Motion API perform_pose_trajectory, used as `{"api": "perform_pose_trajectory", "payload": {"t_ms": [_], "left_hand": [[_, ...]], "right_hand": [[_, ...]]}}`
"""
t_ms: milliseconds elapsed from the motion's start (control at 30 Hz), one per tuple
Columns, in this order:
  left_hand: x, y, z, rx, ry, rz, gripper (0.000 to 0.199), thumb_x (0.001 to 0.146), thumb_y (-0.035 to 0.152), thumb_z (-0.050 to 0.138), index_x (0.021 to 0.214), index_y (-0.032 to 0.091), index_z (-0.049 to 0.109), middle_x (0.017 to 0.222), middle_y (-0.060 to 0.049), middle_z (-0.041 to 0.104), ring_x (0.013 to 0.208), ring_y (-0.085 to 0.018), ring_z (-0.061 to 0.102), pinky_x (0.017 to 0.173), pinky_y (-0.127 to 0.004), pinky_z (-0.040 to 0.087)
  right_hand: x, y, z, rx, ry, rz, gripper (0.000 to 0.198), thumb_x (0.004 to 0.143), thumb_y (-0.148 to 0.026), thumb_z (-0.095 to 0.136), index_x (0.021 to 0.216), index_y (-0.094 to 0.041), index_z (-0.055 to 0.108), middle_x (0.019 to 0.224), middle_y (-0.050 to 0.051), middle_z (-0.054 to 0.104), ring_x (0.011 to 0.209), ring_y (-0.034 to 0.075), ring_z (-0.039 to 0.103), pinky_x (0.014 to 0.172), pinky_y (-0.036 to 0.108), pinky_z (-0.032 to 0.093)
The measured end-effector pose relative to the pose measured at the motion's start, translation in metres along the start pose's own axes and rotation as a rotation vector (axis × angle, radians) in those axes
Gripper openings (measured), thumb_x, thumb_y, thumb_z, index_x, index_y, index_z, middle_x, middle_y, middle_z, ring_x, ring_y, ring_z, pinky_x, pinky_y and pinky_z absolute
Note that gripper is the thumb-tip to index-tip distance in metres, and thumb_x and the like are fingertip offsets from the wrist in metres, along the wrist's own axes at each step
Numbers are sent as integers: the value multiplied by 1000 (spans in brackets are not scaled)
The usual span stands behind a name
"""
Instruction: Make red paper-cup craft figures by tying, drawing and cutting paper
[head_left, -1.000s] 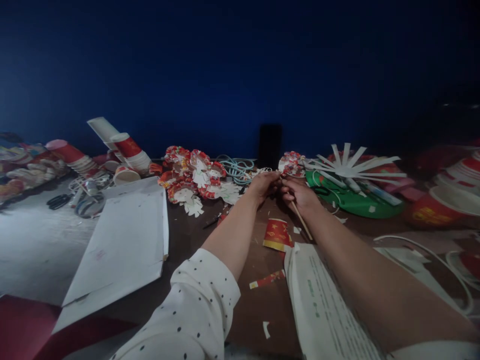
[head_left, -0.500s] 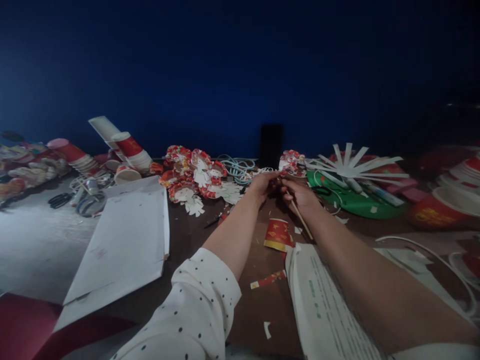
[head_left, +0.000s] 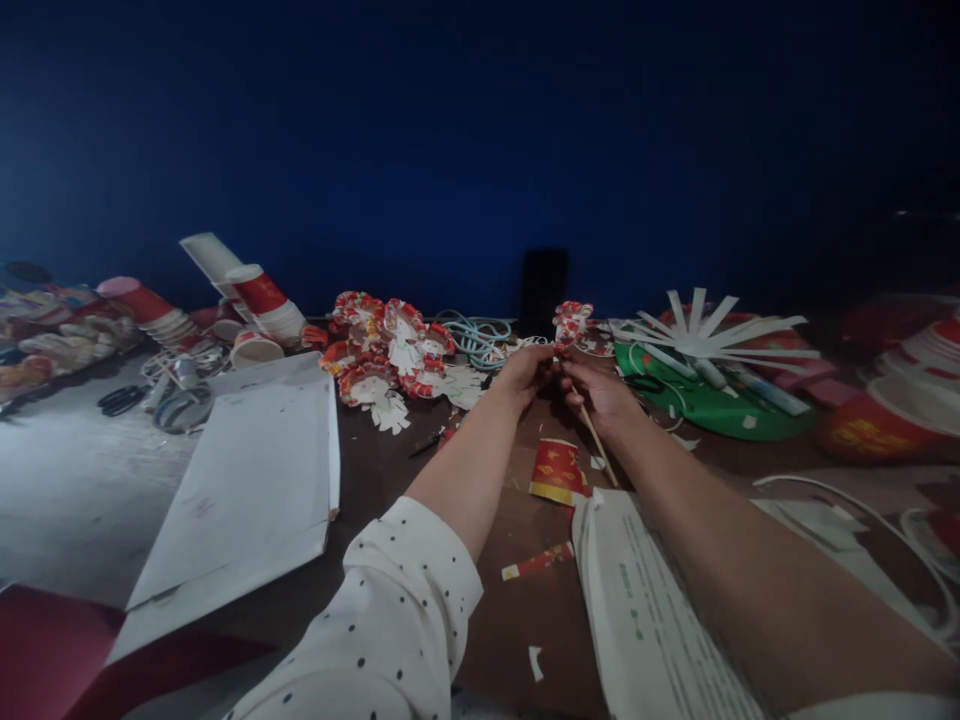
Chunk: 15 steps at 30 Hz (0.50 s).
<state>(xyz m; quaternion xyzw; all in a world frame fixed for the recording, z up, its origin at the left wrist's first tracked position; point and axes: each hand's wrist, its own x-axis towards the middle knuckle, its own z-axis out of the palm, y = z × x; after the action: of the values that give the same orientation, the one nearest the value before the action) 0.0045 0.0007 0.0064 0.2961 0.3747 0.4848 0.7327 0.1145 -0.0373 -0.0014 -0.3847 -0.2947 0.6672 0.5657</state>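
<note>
My left hand point(head_left: 530, 374) and my right hand point(head_left: 594, 388) meet at the far middle of the table, fingers closed. A thin wooden stick point(head_left: 598, 440) runs from between the right fingers down toward me. At the stick's upper end, just above both hands, shows a red and white curled paper flower point(head_left: 571, 322). The left fingers pinch close under the flower; exactly what they grip is hidden. Nearer to me lie a cut piece of red paper cup point(head_left: 559, 470) and a red paper strip point(head_left: 537, 562).
Several curled red and white paper flowers point(head_left: 386, 350) lie to the left, beside a white cardboard sheet point(head_left: 240, 490) and stacked cups point(head_left: 266, 305). A white strip fan point(head_left: 696, 345) rests over a green board point(head_left: 757, 415) on the right. A booklet point(head_left: 645, 600) lies under my right forearm.
The flower above my hands has tilted slightly left and stands out more. The stick's lower end has shifted a little left. Both hands stay together.
</note>
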Motion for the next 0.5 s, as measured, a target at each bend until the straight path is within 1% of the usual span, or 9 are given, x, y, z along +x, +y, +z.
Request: {"api": "perform_pose_trajectory", "payload": {"t_ms": [133, 300, 400, 500], "left_hand": [[0, 0, 0, -17, -16, 13, 13, 70, 6, 59, 59, 13, 56, 48, 3, 49, 44, -5, 46, 47, -16, 36], [-2, 1, 1, -17, 5, 20, 16, 68, 3, 57, 56, 13, 54, 48, 3, 49, 44, -5, 46, 47, -17, 36], [0, 0, 0, -26, -5, 40, 16, 68, 3, 58, 56, 13, 54, 49, 2, 49, 44, -5, 47, 48, -17, 37], [3, -2, -1, -26, 3, 54, 16, 70, 6, 59, 57, 12, 54, 48, 3, 49, 43, -4, 44, 45, -16, 34]], "right_hand": [[0, 1, 0, -5, 23, 7, 21, 64, -10, 69, 81, -17, 61, 67, -3, 61, 46, 3, 48, 29, 8, 26], [-1, 1, 1, -33, -4, 5, 21, 64, -10, 70, 82, -17, 62, 68, -3, 60, 46, 2, 47, 30, 8, 27], [-1, 0, 1, -39, -5, 5, 22, 64, -9, 69, 82, -18, 62, 66, -4, 60, 46, 2, 48, 30, 8, 28], [-1, -1, 1, -80, -11, -25, 22, 65, -9, 68, 84, -17, 64, 68, -3, 62, 47, 3, 50, 32, 9, 31]]}}
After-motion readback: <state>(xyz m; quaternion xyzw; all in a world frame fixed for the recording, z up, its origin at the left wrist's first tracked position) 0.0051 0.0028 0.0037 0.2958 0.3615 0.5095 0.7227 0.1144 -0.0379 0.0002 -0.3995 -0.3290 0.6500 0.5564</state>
